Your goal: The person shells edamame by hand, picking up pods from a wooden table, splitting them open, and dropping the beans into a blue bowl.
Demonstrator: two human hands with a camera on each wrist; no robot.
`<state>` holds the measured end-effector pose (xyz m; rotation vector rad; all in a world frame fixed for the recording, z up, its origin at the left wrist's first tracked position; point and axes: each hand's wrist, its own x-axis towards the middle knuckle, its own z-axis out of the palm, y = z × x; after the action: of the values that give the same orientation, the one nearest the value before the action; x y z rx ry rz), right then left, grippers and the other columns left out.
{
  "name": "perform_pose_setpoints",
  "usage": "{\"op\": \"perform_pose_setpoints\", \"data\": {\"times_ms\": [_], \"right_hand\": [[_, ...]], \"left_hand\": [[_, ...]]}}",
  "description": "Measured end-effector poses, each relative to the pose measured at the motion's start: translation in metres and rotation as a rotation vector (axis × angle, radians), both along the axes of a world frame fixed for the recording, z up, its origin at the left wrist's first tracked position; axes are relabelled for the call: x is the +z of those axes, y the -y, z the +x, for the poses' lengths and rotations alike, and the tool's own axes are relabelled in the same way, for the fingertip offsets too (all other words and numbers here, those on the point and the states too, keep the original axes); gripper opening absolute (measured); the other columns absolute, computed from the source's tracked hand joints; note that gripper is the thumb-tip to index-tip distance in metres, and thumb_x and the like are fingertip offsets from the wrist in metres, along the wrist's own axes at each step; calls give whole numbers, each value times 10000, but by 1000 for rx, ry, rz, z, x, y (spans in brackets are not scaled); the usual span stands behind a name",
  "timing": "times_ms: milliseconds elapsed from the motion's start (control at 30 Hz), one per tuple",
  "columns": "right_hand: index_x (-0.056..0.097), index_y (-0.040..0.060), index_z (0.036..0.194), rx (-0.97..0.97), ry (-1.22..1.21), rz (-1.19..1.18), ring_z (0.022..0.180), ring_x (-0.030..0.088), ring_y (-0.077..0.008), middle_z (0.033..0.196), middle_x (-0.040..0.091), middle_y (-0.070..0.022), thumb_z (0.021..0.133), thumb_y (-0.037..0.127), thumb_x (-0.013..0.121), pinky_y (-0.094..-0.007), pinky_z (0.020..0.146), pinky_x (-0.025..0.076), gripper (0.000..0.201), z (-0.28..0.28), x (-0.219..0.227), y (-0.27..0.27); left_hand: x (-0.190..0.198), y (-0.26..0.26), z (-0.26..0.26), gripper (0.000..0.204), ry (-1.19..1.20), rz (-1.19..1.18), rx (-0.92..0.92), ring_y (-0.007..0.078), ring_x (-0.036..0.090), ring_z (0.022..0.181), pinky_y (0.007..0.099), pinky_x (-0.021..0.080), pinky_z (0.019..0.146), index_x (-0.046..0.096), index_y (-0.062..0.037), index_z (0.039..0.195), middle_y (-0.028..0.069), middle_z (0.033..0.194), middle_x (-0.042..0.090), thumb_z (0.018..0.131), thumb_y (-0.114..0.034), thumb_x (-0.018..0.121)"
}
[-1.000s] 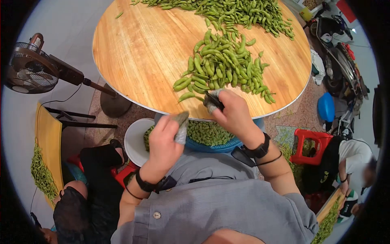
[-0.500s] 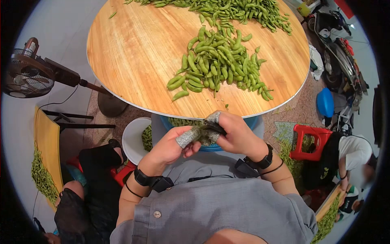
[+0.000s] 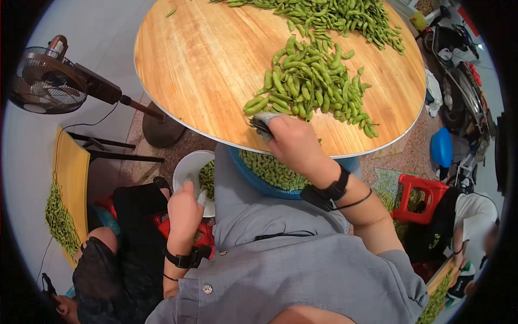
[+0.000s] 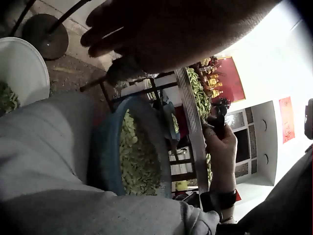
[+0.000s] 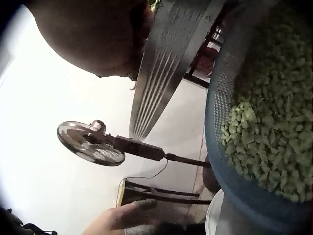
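Observation:
My left hand [image 3: 185, 213] hangs over the rim of the white bucket [image 3: 182, 171], fingers loosely extended and grey wrapping on its fingertips. Green pods or husks [image 3: 206, 181] lie inside the bucket. At the near table edge, my right hand [image 3: 299, 143] is curled around a small black object [image 3: 261, 127], its exact kind hidden by the fingers; grey wrapping covers fingertips there too. Just beyond that hand lies a heap of green soybean pods [image 3: 318, 81] on the round wooden table [image 3: 189, 70]. Below, between the knees, a blue basket [image 3: 253, 186] holds small green beans [image 3: 275, 171].
A larger pod pile [image 3: 345, 19] covers the far side of the table. Left stand a brown fan [image 3: 54, 75] and a yellow table [image 3: 73, 162] with pods, a seated person beside it. At right are a red stool [image 3: 418, 200], a blue basin [image 3: 441, 147] and another person.
Both hands came together above the basket, then parted. The left hand moved left and down to the bucket; the right hand went back to the table edge beside the pods.

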<state>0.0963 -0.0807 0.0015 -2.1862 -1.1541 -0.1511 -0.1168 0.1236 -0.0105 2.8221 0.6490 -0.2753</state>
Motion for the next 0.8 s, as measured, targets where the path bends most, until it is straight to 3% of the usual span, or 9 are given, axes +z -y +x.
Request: {"op": "perform_pose_setpoints", "data": {"times_ms": [100,167,200,267,400,500,567,667,800], "right_hand": [[592,36,1031,50,-190,38,740,615,-331,836,626,-140,742,31,625,-373,614,501,290,-15,11,18],[592,40,1032,79,-339,48,711,611,-332,798,621,-139,752,35,633,-368,602,492,283,-24,21,35],[591,38,1037,114,-369,2,698,611,-332,780,617,-139,757,42,642,-365,601,490,285,-28,25,45],[591,36,1042,140,-398,-50,684,611,-331,761,614,-139,763,49,652,-361,601,487,286,-35,32,61],[584,17,1059,91,-305,-11,707,630,-314,792,628,-154,763,53,658,-347,622,493,307,-39,36,81],[573,8,1105,13,-392,129,708,640,-264,808,639,-140,806,53,628,-323,626,493,308,-45,26,81],[526,3,1214,-39,-458,180,681,613,-163,795,635,-96,877,62,562,-282,623,482,344,-43,16,83],[505,-9,1183,27,-750,205,780,642,-334,829,622,-182,856,125,541,-362,676,505,355,-50,20,83],[500,-11,1121,104,-948,41,745,644,-309,844,608,-203,838,114,504,-381,664,500,309,-51,17,83]], "left_hand": [[14,22,28,308,401,-97,-89,376,587,771,402,488,687,574,-6,1050,188,850,605,754,-66,634],[41,54,58,318,609,-620,-79,368,586,784,374,486,695,581,-21,1097,170,836,598,787,-83,618],[41,61,69,318,612,-628,-82,368,586,784,374,486,695,581,-21,1097,170,836,598,787,-83,618],[39,71,86,145,593,-641,-490,390,547,730,409,463,645,543,-3,893,180,810,554,802,-87,619],[29,80,94,150,357,-863,-668,399,514,694,395,460,626,534,0,871,176,760,536,837,-122,614],[25,87,94,111,263,-978,-616,280,531,618,318,452,587,558,-9,890,102,714,566,874,-114,586],[31,91,91,80,112,-1417,-21,116,525,605,233,427,563,584,-24,937,17,737,592,903,-78,536],[22,88,89,126,216,-1453,82,19,491,642,177,407,556,599,-34,983,-30,788,595,921,-53,491],[22,92,91,126,211,-1487,92,31,500,625,177,413,555,597,-35,981,-22,783,601,912,-40,492]]}}
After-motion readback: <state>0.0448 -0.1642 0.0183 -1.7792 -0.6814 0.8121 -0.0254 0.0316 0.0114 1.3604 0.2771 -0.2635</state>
